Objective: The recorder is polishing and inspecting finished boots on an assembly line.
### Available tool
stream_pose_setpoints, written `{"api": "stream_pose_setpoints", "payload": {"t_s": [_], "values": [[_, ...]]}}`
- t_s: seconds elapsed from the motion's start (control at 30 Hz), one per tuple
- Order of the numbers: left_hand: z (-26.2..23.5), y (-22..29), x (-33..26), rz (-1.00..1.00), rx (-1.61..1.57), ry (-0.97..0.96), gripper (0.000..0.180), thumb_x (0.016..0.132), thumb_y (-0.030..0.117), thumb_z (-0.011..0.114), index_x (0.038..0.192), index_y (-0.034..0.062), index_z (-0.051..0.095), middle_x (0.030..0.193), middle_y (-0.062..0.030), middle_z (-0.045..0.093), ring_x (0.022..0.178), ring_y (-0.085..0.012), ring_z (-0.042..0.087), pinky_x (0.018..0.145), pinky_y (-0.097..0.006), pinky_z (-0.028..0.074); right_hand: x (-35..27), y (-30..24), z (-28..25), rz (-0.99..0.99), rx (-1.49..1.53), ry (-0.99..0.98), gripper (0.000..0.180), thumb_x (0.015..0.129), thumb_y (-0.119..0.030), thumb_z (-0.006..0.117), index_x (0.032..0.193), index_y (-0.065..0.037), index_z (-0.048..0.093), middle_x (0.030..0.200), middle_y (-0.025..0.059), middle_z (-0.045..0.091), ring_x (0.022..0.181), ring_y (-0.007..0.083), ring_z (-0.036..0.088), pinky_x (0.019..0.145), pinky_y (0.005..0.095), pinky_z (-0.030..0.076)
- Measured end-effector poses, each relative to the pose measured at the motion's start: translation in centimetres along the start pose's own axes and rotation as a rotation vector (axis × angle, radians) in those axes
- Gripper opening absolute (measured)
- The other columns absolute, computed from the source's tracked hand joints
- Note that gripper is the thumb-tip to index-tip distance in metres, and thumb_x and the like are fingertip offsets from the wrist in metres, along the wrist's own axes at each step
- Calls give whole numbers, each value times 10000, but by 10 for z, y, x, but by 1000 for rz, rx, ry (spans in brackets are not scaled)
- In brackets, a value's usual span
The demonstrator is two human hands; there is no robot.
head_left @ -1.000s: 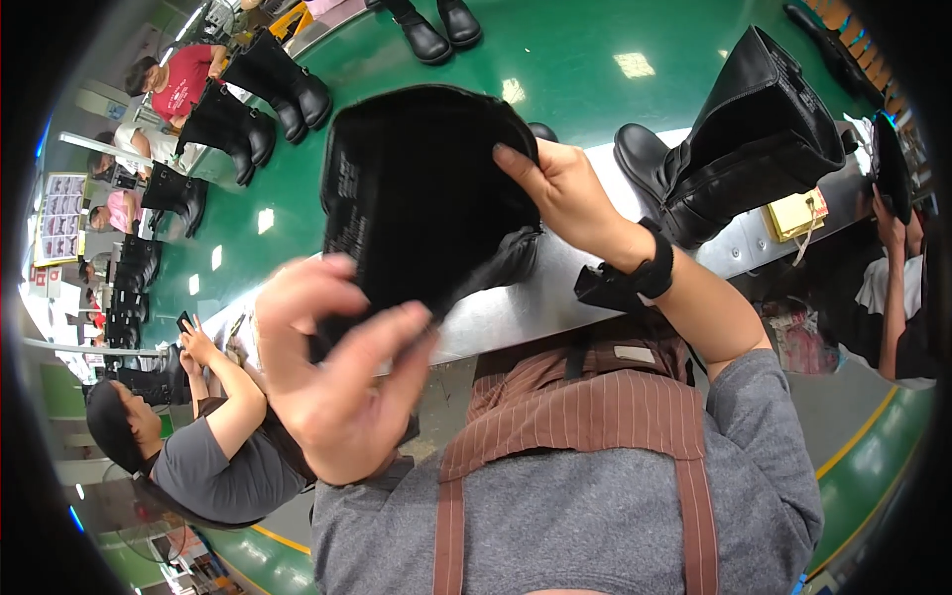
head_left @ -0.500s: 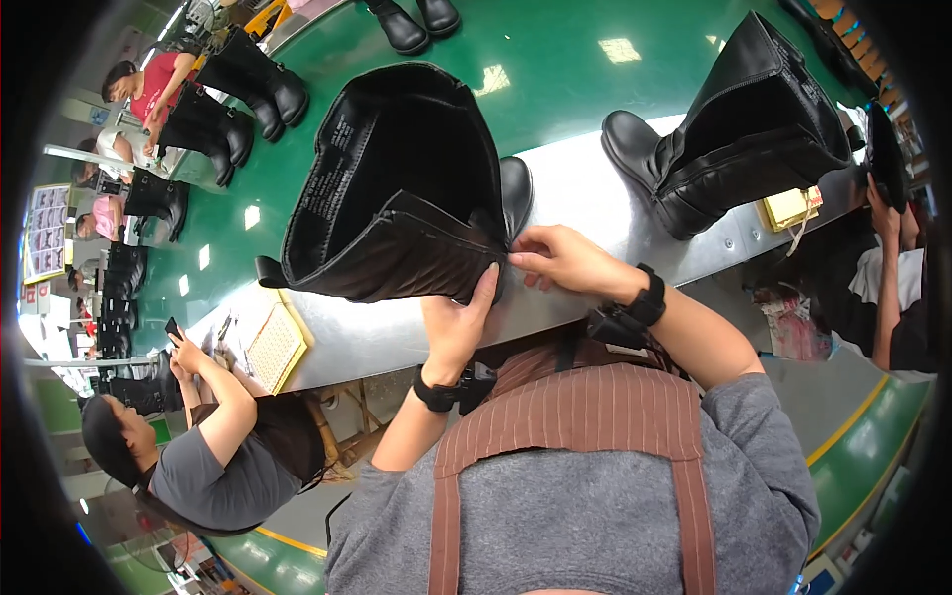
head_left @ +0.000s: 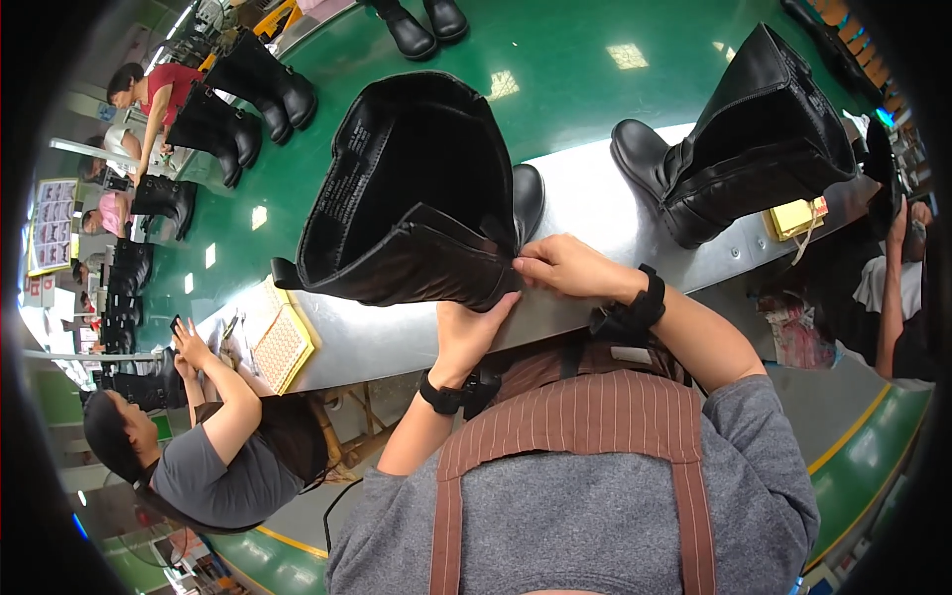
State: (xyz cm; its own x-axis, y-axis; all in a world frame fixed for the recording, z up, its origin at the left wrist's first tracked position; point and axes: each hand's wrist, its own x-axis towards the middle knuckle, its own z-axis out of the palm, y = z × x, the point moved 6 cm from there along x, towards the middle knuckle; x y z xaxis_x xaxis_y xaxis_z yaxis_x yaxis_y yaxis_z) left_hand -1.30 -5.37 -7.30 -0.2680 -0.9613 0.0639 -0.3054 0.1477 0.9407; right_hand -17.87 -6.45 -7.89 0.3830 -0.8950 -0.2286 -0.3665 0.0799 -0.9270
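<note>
A tall black boot (head_left: 421, 260) stands tilted in front of me, its shaft gaping open along the side and its toe (head_left: 529, 201) pointing away. Against the near side of the shaft, my left hand (head_left: 469, 337) grips it, thumb along the leather and most fingers hidden beneath. At the lower end of the side opening, where the two edges meet, the fingers of my right hand (head_left: 575, 270) are pinched on the boot's zipper; the pull itself is covered. To the right, another black boot (head_left: 739, 193) leans with its shaft open.
A metal-edged table (head_left: 590, 223) with a green surface (head_left: 575, 99) carries several more black boots (head_left: 223, 134). Yellow card stacks lie left (head_left: 283, 347) and right (head_left: 793, 218). A co-worker (head_left: 228, 446) sits close on my left; another person's arm (head_left: 892, 297) shows at right.
The whole view has shifted slightly. My left thumb has slid lower along the boot, and my right hand stays pinched at the opening. At left, the co-worker's hands have risen a little.
</note>
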Motion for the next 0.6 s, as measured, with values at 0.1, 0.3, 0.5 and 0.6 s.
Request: {"api": "stream_pose_setpoints", "payload": {"t_s": [0.1,0.3,0.5,0.6], "values": [[2,1,0,-11,10,20,399,720,23,775,1094,-3,639,1001,-75,690,916,-187,654,830,-307,507,-3,-8,0,42,97,-1,297,984,-265,512,814,-41,606,656,-15,566,523,70,493,512,239,411],[-1,7,-1,-94,131,64,356,740,102,755,1065,19,635,980,-99,689,906,-209,660,803,-316,509,-22,-78,-6,-160,421,59,386,1026,-318,462,763,-52,556,603,-37,501,480,35,414,476,202,337],[-2,14,0,-48,-15,133,356,753,123,752,1065,16,619,997,-98,677,915,-188,656,790,-334,514,-31,-154,-24,-221,550,93,383,1034,-305,442,788,-39,564,606,-23,505,467,43,434,473,197,354],[-3,13,-1,-65,-68,118,302,758,137,761,1003,13,634,904,-70,682,833,-171,659,736,-313,518,-36,-185,-37,-335,561,84,369,1031,-287,443,799,-30,573,625,-18,516,462,36,446,451,185,353]]}}
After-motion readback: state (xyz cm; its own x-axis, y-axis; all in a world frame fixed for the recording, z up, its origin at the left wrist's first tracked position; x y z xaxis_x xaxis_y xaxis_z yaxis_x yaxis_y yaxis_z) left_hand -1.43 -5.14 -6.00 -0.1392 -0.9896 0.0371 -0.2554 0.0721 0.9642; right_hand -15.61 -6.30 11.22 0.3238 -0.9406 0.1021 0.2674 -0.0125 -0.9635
